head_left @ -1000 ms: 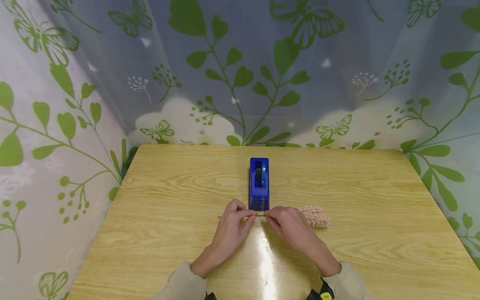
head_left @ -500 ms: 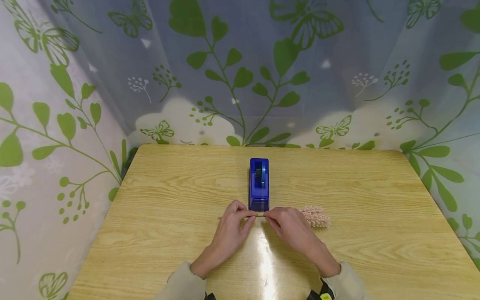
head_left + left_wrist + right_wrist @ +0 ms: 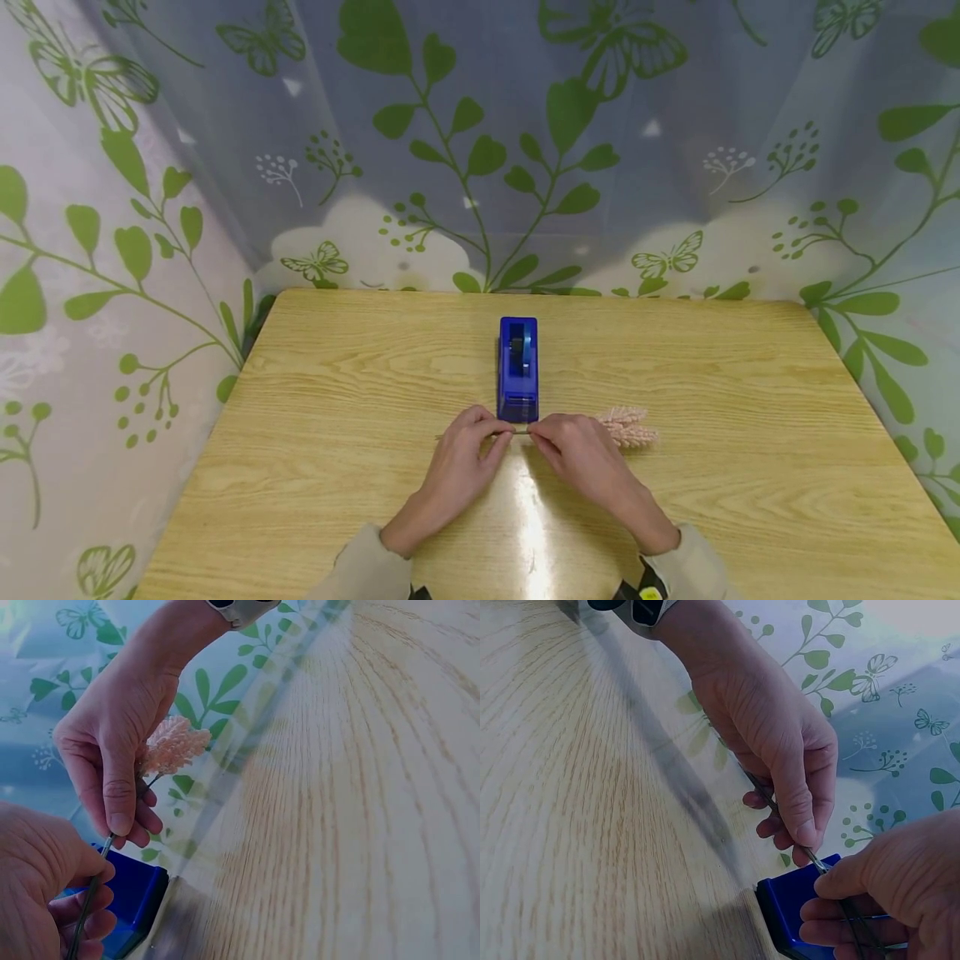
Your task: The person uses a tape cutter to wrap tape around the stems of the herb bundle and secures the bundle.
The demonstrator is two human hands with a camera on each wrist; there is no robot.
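Note:
My left hand (image 3: 459, 460) pinches a thin dark stem (image 3: 522, 432) between thumb and fingertips. Close to it on the same stem, my right hand (image 3: 588, 460) pinches too, leaving a short bit of stem bare between them. Fluffy pink artificial flower heads (image 3: 632, 427) stick out beyond the right hand; in the left wrist view one flower head (image 3: 174, 746) shows behind the fingers. A shiny patch on the stem (image 3: 815, 861) shows between the fingertips in the right wrist view. Just beyond the fingertips stands a blue tape dispenser (image 3: 518, 371).
The hands work over a light wood-grain table (image 3: 360, 367). Behind and at the sides hangs a curtain (image 3: 480, 167) printed with green leaves and butterflies, reaching down to the table's back edge.
The pink flower heads have turned slightly and shifted a little up and left, and the left hand's knuckles have dipped a little. Both hands still pinch the stem in the same place.

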